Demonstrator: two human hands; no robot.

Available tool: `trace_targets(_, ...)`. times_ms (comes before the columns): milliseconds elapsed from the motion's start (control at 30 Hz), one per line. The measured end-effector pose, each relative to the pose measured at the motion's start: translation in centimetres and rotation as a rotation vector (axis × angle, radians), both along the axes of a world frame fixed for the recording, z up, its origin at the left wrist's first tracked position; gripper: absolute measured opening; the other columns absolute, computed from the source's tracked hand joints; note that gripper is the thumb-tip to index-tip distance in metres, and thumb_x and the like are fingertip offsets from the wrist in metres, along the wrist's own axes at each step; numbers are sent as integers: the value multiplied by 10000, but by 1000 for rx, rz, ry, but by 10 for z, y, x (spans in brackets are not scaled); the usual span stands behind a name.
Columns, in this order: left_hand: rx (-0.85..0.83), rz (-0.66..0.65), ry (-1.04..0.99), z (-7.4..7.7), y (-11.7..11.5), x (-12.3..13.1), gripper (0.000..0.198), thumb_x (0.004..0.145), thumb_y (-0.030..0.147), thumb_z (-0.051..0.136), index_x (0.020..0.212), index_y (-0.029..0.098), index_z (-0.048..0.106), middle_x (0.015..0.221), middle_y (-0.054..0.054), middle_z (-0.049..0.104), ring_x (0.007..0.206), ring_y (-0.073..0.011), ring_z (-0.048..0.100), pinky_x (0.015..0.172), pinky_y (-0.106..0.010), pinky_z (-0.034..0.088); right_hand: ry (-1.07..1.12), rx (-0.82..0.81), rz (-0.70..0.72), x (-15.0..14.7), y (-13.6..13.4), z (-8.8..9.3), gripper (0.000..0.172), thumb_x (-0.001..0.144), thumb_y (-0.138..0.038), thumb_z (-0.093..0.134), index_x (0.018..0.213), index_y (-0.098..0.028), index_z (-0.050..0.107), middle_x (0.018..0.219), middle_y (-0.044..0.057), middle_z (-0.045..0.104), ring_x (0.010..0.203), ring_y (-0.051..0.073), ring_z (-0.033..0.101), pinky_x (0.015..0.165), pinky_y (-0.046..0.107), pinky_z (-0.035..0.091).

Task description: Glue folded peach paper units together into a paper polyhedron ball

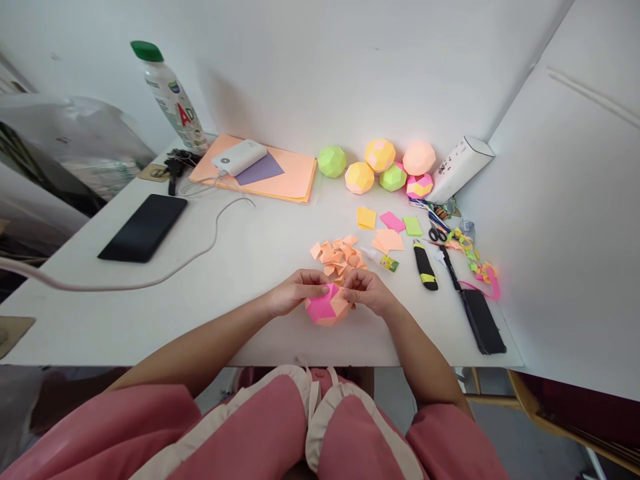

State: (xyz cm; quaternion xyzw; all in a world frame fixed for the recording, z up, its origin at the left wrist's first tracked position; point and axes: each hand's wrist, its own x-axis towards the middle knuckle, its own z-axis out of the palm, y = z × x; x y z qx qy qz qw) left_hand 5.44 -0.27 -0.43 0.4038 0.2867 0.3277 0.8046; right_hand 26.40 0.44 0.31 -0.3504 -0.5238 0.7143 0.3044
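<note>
A pink and orange folded paper ball (pixel 327 308) sits between both my hands near the table's front edge. My left hand (pixel 295 291) grips its left side with fingers curled over the top. My right hand (pixel 367 291) pinches its upper right side. Just behind the ball lies a heap of small folded orange paper pieces (pixel 337 256). A small glue bottle (pixel 380 260) lies to the right of the heap.
Finished paper balls (pixel 380 167) line the back wall beside a white box (pixel 460 167). Coloured paper squares (pixel 390 223), a utility knife (pixel 425 265), scissors (pixel 437 233) and a dark phone (pixel 483 320) lie right. A black phone (pixel 144 227), power bank (pixel 239 157), orange paper stack (pixel 290 177), bottle (pixel 170 97) and cable (pixel 150 280) lie left.
</note>
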Motion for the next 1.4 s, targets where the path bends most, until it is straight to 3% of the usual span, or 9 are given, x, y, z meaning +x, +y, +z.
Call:
trace_targets(533, 30, 37, 37, 2, -1, 1, 232, 681, 321, 755, 671, 119, 642, 582, 4, 595, 534, -93, 507, 539, -226, 362, -37, 66, -25, 0, 0, -2, 234, 704, -295, 768, 700, -164, 574, 611, -36, 584, 516, 74, 536, 466, 204, 461)
trace_targets(933, 20, 10, 9, 1, 0, 0, 205, 704, 314, 744, 704, 128, 658, 633, -10, 638, 570, -106, 551, 570, -234, 399, -48, 81, -31, -2, -1, -1, 262, 692, -341, 772, 717, -175, 572, 630, -35, 566, 515, 76, 524, 451, 206, 456)
trace_targets(1400, 10, -45, 188, 4, 0, 1, 234, 648, 324, 742, 639, 123, 624, 580, 12, 550, 523, -85, 453, 518, -228, 319, -73, 76, -25, -4, -2, -2, 242, 695, -325, 769, 730, -169, 587, 650, -36, 559, 535, 62, 486, 485, 198, 400)
